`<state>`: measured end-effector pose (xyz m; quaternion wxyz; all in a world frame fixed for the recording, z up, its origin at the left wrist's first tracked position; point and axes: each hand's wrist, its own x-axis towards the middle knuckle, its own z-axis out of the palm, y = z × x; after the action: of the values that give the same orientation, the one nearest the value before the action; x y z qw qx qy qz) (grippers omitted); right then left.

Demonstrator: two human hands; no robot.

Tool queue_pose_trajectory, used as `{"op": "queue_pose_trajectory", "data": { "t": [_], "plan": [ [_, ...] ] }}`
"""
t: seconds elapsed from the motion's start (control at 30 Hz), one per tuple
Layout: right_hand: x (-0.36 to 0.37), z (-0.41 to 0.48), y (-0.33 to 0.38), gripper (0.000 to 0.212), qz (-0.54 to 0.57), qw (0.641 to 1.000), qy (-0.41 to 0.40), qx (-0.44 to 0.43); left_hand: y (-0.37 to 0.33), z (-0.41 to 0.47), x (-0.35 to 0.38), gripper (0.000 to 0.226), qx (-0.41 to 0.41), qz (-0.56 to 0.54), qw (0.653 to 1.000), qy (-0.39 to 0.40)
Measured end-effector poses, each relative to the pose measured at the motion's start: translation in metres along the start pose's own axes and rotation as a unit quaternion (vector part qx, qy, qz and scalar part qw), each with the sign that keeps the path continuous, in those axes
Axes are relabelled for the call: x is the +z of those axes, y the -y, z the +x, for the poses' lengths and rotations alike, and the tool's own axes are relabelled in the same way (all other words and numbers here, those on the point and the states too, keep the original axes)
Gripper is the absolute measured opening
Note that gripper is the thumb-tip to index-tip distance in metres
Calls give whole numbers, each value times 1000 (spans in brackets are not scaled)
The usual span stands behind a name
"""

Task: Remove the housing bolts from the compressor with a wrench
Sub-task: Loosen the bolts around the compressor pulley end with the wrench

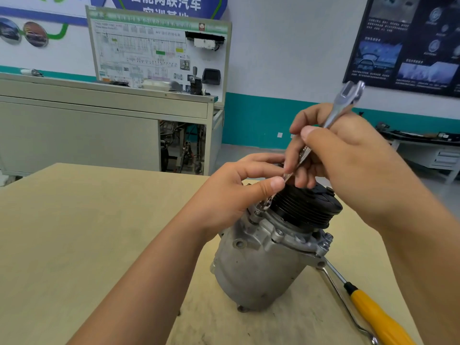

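Right hand point(348, 158) grips the wrench point(341, 108), which slants steeply down-left toward the bolt point(256, 212). Left hand point(231, 192), nearer, pinches its low end.

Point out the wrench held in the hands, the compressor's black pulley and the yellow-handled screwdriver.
wrench point(334, 114): head view, upper shaft just below its raised head.
black pulley point(306, 207): head view, grooved side wall.
yellow-handled screwdriver point(373, 314): head view, the yellow handle.

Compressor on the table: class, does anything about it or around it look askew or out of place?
The compressor appears to lean, with no clamp showing; a yellow-handled screwdriver and a second wrench lie by its right side. Nothing spilled.
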<state>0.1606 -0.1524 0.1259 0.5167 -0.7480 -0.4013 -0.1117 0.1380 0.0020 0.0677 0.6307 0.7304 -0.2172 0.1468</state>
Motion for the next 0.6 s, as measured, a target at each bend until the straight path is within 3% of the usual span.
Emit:
{"op": "queue_pose_trajectory", "data": {
  "t": [0.23, 0.43, 0.53, 0.6],
  "plan": [
    [-8, -8, -10, 14, 84, 996, 8, 6, 0, 1, 6, 10, -14, 27, 999, -32],
    [-4, -6, -17, 16, 87, 992, -86, 8, 0, 2, 10, 2, -20, 16, 995, -96],
    [0, 0, -16, 16, 121, 986, -114, 34, 5, 4, 8, 18, -14, 47, 993, -110],
    [5, 5, -17, 19, 121, 984, -121, 54, 7, 4, 6, 13, -15, 51, 993, -106]
  ]
}}
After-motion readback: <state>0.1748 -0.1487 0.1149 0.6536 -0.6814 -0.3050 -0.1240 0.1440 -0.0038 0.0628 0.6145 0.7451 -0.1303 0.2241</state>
